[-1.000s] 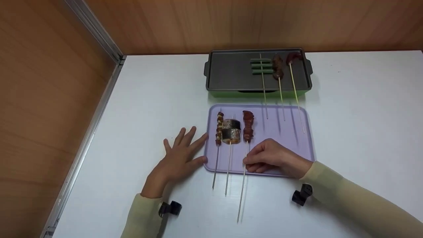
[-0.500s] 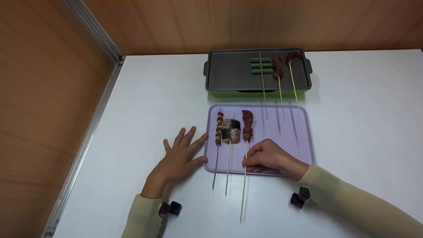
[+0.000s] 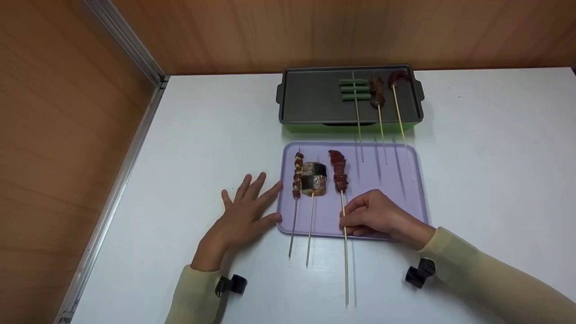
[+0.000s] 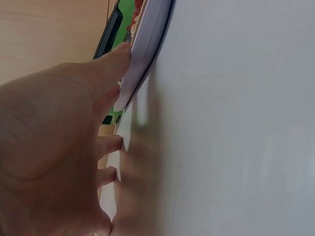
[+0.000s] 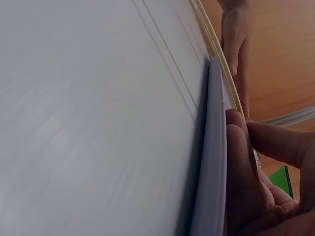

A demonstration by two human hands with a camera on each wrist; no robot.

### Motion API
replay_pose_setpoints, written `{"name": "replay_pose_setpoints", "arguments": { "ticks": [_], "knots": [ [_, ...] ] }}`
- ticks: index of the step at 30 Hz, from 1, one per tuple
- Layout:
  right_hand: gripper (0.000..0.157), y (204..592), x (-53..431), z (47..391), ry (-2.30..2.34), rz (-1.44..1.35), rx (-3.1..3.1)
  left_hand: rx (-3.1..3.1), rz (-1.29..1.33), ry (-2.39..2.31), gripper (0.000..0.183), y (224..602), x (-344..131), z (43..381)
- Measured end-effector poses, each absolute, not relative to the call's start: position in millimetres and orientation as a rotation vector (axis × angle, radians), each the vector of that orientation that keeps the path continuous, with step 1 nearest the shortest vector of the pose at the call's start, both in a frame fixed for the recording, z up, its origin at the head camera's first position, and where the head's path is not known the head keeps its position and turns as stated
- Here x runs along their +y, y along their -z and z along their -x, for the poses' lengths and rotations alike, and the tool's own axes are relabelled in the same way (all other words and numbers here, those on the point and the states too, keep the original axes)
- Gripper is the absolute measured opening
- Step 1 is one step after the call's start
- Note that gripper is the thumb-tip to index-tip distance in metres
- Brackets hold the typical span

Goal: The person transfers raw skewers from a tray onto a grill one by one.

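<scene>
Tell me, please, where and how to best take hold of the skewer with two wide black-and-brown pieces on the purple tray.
Probably pinch its thin bare stick beyond the tray's near rim, from the near side: its end juts out there, while the wide pieces lie close beside the skewer of small brown chunks.

Perhaps a booth: wood-grain panels (image 3: 342, 36), metal frame (image 3: 128, 40)

Wood-grain walls (image 3: 315, 36), white tabletop (image 3: 202, 126), metal strip (image 3: 119, 180) left.
</scene>
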State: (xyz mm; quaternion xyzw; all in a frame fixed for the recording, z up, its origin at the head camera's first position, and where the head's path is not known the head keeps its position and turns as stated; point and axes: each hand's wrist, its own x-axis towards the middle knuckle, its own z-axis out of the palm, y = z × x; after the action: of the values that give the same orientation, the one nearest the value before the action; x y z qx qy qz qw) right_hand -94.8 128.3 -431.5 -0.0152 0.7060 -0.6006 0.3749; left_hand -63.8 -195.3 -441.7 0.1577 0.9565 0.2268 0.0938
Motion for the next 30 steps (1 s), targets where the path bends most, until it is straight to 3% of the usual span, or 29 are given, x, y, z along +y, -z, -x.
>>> {"name": "replay_pose_setpoints", "arguments": {
  "ticks": [17, 30],
  "knots": [
    [0.02, 411.0, 135.0, 85.5, 1.562, 0.144, 1.773, 2.837, -0.489, -0.669, 0.065, 442.3, -196.2, 64.6],
    [0.025, 381.7, 134.0, 101.7, 1.529, 0.22, 1.897, 2.838, -0.458, -0.655, 0.065, 440.6, -194.6, 63.2]
  ]
}}
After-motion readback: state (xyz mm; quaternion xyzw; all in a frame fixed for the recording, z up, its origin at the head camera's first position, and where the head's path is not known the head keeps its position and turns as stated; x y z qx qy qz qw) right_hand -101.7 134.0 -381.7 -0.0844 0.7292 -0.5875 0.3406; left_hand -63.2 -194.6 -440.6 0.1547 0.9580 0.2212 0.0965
